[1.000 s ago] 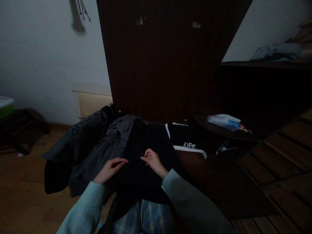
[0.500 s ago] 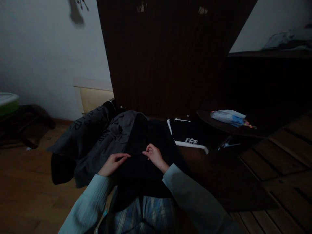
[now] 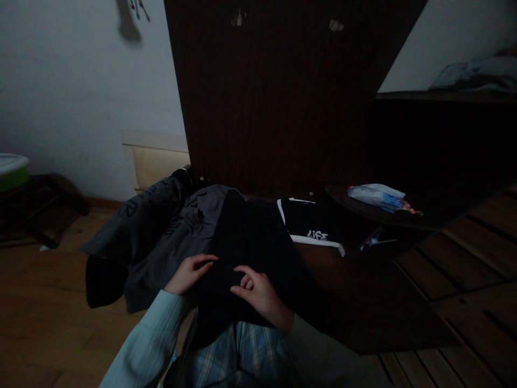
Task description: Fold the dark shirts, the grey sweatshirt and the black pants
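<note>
A dark black garment (image 3: 258, 231), perhaps trousers, lies lengthwise in front of me, its near end by my lap. My left hand (image 3: 189, 274) rests at its left edge, fingers stretched out and touching the cloth. Over its near part is my right hand (image 3: 262, 293), thumb and index finger spread apart with nothing between them and the other fingers curled. Left of the black cloth lies a crumpled grey garment (image 3: 194, 215) with dark lettering. To the right is a folded black garment (image 3: 309, 218) with white trim and white lettering.
A dark wooden panel (image 3: 274, 108) rises behind the clothes. At right, a rounded shelf (image 3: 337, 196) holds a blue and white plastic packet (image 3: 377, 196). On the far left, a green tub with a white lid (image 3: 14, 171) sits on a dark stand.
My right hand has drawn back toward me, and its thumb and index finger have parted from a pinch. My left hand has stayed nearly in place.
</note>
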Action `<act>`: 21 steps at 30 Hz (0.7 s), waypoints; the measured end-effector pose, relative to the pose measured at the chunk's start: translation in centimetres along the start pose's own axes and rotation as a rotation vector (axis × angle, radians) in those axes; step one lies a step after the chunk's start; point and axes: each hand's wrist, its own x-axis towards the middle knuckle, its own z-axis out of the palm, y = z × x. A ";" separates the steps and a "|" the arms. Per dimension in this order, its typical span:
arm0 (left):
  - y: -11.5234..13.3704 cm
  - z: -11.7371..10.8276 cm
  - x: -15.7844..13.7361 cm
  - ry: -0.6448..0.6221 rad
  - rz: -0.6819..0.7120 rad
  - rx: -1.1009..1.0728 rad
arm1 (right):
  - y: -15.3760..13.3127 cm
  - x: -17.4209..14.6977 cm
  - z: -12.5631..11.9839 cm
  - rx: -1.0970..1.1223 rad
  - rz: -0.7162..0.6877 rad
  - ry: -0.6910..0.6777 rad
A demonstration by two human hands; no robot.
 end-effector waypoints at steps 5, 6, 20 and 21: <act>0.2 -0.2 -0.1 -0.012 -0.015 -0.016 | 0.9 -0.7 1.0 -0.076 -0.085 0.081; 0.2 -0.2 -0.1 -0.012 -0.016 -0.021 | 1.1 -0.6 0.9 -0.036 -0.075 0.074; 0.2 -0.2 -0.2 0.011 -0.023 0.008 | 1.2 -0.2 -0.4 0.089 -0.063 -0.018; 0.2 -0.2 -0.2 0.015 -0.021 0.008 | 1.2 -0.1 -0.4 0.098 -0.053 -0.024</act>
